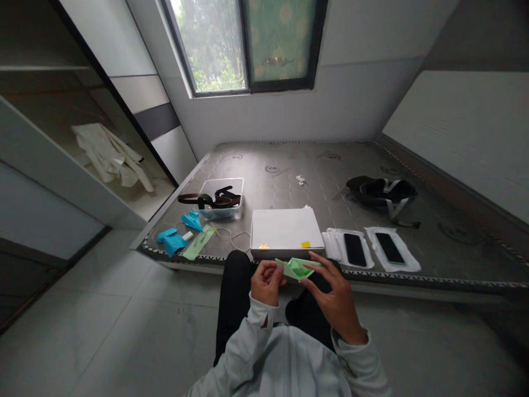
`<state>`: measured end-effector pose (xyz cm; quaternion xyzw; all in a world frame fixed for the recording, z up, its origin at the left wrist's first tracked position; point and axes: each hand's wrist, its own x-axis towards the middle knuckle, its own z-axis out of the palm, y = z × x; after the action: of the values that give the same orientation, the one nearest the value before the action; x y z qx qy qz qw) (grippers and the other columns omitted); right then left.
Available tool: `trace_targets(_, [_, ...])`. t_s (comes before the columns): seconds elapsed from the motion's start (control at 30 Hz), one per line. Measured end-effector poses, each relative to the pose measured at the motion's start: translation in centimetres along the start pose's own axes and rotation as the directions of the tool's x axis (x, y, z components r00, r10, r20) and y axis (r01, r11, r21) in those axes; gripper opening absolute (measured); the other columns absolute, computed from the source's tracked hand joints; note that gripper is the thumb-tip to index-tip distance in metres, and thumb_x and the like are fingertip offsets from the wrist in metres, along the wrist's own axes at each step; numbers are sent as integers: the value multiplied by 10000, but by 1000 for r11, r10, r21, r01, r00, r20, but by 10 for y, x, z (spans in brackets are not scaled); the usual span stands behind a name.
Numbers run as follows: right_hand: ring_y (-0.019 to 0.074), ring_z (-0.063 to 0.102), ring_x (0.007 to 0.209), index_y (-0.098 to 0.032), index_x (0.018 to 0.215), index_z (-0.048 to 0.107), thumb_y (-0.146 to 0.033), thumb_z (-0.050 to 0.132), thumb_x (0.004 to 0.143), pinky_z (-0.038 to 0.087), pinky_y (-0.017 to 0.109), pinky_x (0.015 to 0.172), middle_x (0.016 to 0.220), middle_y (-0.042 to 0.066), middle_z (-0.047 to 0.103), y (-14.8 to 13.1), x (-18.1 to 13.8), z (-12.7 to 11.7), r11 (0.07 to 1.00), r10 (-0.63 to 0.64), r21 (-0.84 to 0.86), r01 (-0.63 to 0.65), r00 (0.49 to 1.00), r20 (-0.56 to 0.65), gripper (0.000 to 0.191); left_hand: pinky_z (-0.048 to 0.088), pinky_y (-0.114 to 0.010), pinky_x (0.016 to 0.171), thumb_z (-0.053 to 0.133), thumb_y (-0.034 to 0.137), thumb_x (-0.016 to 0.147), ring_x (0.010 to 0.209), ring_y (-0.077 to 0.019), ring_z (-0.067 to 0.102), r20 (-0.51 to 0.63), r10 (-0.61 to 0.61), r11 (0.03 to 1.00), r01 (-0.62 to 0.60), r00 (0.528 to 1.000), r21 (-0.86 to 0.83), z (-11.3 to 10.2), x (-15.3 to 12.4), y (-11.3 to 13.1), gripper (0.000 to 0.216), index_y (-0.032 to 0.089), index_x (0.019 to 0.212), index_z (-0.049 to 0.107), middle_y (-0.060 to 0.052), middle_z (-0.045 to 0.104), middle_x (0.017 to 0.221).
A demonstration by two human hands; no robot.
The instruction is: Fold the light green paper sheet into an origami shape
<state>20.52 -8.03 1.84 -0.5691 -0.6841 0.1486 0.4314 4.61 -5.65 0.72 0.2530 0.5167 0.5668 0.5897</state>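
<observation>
Both my hands hold a folded piece of light green paper above my lap. My left hand pinches its left end with curled fingers. My right hand grips its right side between thumb and fingertips. Just beyond the paper, a white stack of paper sheets lies at the near edge of a grey mattress.
On the mattress: blue folded paper pieces, a green strip, a clear plastic box with dark belts, two black phones on white wrappers, a dark headset. An open wardrobe with white clothing stands at left.
</observation>
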Motion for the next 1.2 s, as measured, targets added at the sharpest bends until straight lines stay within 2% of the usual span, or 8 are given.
trace_targets(0.1, [250, 537, 1198, -290, 1166, 637, -410, 673, 805, 440, 444, 1020, 1325, 60, 546, 3, 0, 1, 1000, 7, -13, -7, 1000, 14, 382, 557, -167, 466, 816, 522, 515, 591, -125, 682, -12, 3, 1000, -3, 1000, -1, 0, 0, -1, 522, 154, 772, 549, -69, 747, 784])
trace_targets(0.4, [210, 621, 1059, -283, 951, 717, -358, 683, 804, 488, 367, 954, 1177, 41, 638, 0, 1, -1, 996, 21, 91, -22, 1000, 12, 168, 548, -147, 456, 826, 512, 501, 566, -103, 664, -24, 4, 1000, -5, 1000, -27, 3, -3, 4, 526, 148, 753, 542, -69, 745, 788])
trace_targets(0.57, [199, 659, 912, -231, 814, 713, -379, 665, 813, 511, 327, 853, 956, 42, 704, 5, 0, 4, 959, 179, 216, -182, 983, 32, 155, 556, -148, 460, 828, 521, 495, 530, -85, 641, -31, 0, 999, -1, 1000, -32, 2, -5, 5, 545, 150, 766, 534, -12, 699, 679])
trace_targets(0.7, [193, 652, 748, -183, 769, 674, -443, 683, 774, 525, 294, 698, 806, 56, 695, 7, -2, 10, 886, 370, 280, -369, 928, 52, 260, 560, -145, 464, 833, 517, 492, 529, -78, 636, -42, 1, 998, -3, 999, -59, 2, -6, 3, 555, 160, 757, 502, 25, 658, 641])
trace_targets(0.8, [174, 642, 706, -179, 716, 574, -444, 732, 717, 534, 277, 671, 780, 42, 666, 7, -1, 13, 805, 442, 431, -407, 897, 21, 309, 562, -144, 474, 833, 513, 495, 547, -71, 633, -47, 3, 995, -8, 999, -98, 3, -6, 1, 547, 160, 745, 498, 28, 650, 647])
trace_targets(0.9, [170, 649, 712, -191, 732, 501, -420, 761, 686, 545, 276, 682, 774, 25, 650, 6, -1, 12, 747, 461, 529, -402, 887, 23, 349, 566, -136, 503, 863, 471, 464, 586, -78, 652, 10, -13, 991, 15, 1000, -132, 3, -3, -1, 552, 149, 790, 554, 4, 685, 677])
trace_targets(1.03, [169, 659, 695, -192, 758, 514, -392, 772, 679, 538, 263, 661, 762, 24, 665, 4, -1, 9, 763, 447, 492, -420, 892, 68, 336, 562, -139, 488, 892, 433, 414, 573, -103, 668, 157, -111, 992, 118, 981, -34, 3, 0, -1, 569, 95, 826, 693, -73, 743, 737])
trace_targets(1.2, [179, 680, 710, -192, 1043, 555, -342, 813, 625, 547, 267, 657, 782, 25, 702, 0, 2, 14, 661, 479, 613, -432, 872, 98, 514, 569, -164, 483, 885, 464, 408, 529, -111, 660, 107, -119, 993, 117, 987, 27, 5, -1, 0, 500, 108, 728, 742, -53, 738, 652])
